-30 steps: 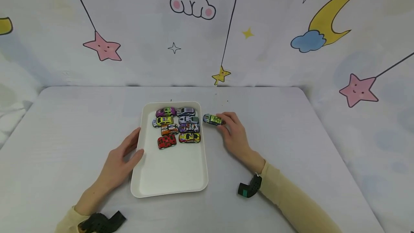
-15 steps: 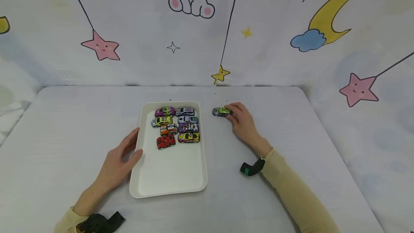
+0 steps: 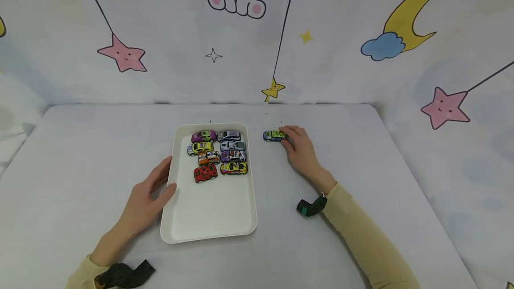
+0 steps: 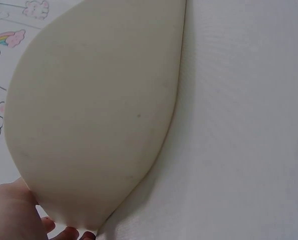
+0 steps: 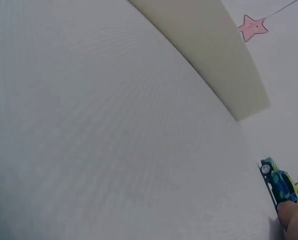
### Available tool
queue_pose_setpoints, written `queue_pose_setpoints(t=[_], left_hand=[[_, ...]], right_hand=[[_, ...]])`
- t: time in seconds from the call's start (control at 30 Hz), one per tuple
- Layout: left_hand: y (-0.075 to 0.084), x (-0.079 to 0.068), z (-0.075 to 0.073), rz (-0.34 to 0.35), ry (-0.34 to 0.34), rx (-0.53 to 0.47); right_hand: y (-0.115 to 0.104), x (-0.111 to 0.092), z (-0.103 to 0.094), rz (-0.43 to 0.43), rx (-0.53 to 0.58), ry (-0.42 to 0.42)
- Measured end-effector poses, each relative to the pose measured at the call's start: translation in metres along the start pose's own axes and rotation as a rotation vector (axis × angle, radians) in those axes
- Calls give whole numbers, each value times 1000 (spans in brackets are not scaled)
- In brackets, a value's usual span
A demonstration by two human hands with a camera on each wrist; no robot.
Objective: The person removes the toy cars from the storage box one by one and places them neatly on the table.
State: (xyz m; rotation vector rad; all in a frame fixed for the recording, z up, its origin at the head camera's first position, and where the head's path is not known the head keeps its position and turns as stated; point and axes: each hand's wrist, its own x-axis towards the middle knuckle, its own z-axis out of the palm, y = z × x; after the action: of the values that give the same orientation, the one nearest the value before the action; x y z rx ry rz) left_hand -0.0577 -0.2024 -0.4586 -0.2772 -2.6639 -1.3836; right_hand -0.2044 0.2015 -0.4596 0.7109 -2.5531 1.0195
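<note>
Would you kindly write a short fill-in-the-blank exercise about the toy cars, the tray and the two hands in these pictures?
1. The white tray holds ____ toy cars.
2. The green and blue toy car stands on the table, ____ the tray.
3. The ____ hand touches that car.
4. The left hand rests against the tray's ____ edge.

Missing words: eight; outside; right; left

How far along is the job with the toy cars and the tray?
One green car sits on the table, right of the tray, with the right hand on it. Eight cars wait in the tray, which the left hand steadies. Most seems left.
</note>
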Motion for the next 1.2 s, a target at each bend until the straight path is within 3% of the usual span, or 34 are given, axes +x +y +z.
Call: queue_pose_setpoints(t=[0.33, 0.63, 0.83, 0.97, 1.2], left_hand=[[-1, 1, 1, 0, 6, -6], [1, 2, 0, -5, 1, -2], [1, 1, 0, -13, -3, 7], [1, 1, 0, -17, -4, 11], [1, 1, 0, -10, 2, 9]], right_hand=[[0, 0, 0, 1, 13, 49], [-5, -2, -1, 30, 10, 214], [-19, -10, 7, 30, 82, 295], [-35, -14, 16, -17, 142, 302], [-62, -24, 30, -83, 207, 224]])
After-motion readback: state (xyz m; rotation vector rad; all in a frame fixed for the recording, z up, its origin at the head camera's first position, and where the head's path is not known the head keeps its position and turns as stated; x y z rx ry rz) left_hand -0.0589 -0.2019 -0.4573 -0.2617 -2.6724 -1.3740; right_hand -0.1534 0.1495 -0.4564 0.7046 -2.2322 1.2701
